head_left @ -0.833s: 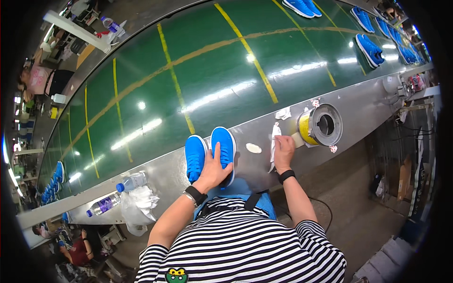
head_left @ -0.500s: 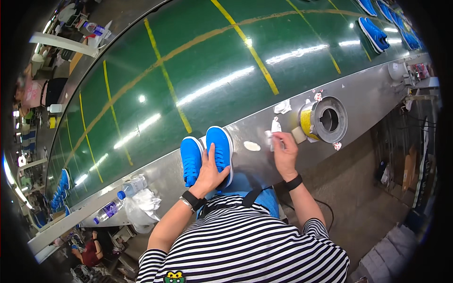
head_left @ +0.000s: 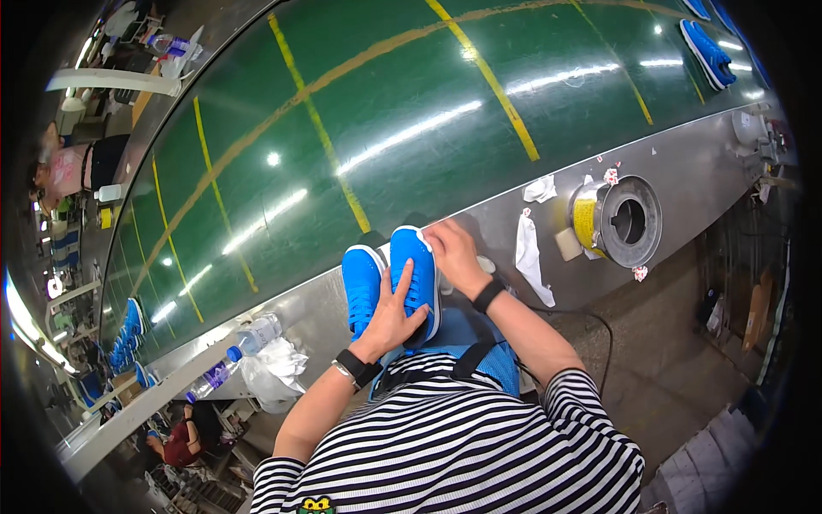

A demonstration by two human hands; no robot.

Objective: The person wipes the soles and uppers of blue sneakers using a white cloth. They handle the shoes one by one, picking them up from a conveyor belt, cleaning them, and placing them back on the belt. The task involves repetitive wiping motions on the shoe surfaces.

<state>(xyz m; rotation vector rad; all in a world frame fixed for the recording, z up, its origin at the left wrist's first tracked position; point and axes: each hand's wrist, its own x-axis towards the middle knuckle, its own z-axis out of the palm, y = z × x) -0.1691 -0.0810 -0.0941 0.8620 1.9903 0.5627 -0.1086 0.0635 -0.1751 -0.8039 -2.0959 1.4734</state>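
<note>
Two blue sneakers with white soles stand side by side at the metal ledge in front of me, toes toward the belt. My left hand is wrapped over the right sneaker, fingers along its laces and thumb on its right side. Close beside it stands the left sneaker. My right hand is closed in a pinch at the right sneaker's toe edge. A bit of white shows at those fingertips; whether it is a held piece or the sole, I cannot make out. A white oval piece lies partly hidden beside that hand.
A white cloth strip, a pale block and a round metal reel with a yellow band lie right on the ledge. Bottles and a plastic bag sit left. Beyond runs the green belt, with more sneakers.
My right hand has moved left from beside the pale block to the right sneaker's toe, leaving the white cloth strip in full view. My left hand keeps its hold. The whole view has shifted slightly.
</note>
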